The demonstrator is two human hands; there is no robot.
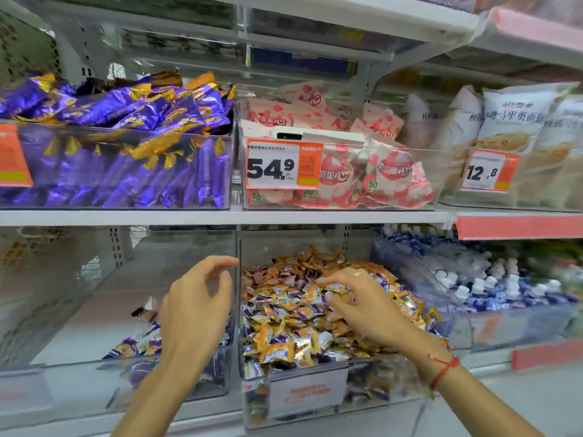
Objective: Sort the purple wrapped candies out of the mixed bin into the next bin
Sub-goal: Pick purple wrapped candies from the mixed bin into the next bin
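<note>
Down on the lower shelf, the mixed bin is heaped with small orange, gold and purple wrapped candies. The right hand reaches into that heap, palm down, fingers bent with their tips among the wrappers; whether it actually pinches a candy I cannot tell, since the fingertips are blurred and partly buried. A red string is tied round that wrist.

The left hand hovers over the next bin, just left of the clear divider, fingers loosely curled and spread, holding nothing that shows. Under and beside it a small pile of purple wrapped candies lies on that bin's floor, towards the front right corner.

On the shelf above, a clear bin of large purple and gold packets stands at the left, and a bin of pink and white packets beside it carries an orange price tag reading 54.9. Further right are pale bags with a tag reading 12.8, and below them blue and white candies.
</note>
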